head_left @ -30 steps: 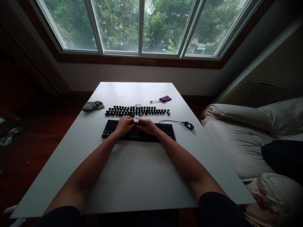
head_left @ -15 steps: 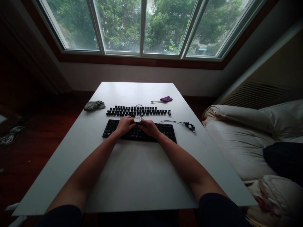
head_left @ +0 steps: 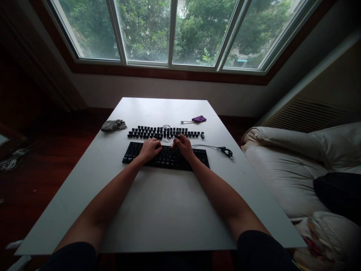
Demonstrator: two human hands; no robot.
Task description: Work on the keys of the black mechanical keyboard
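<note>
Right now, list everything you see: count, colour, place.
Window: one, grey-framed, top
Trees: uncounted, green, outside
Table: one, white, centre
Keyboard: one, black, mid-table
Loose keycaps: many, black, beyond keyboard
Cable: one, black, keyboard's right
Cloth: one, purple, table's far right
Stick: one, pale, left of cloth
Rag: one, grey, table's left
Sofa: one, cream, right
Bundle: one, dark, on sofa
Cords: uncounted, whitish, far left
Left hand: one, bare, over keyboard
Right hand: one, bare, over keyboard
Sleeves: two, dark, bottom
</note>
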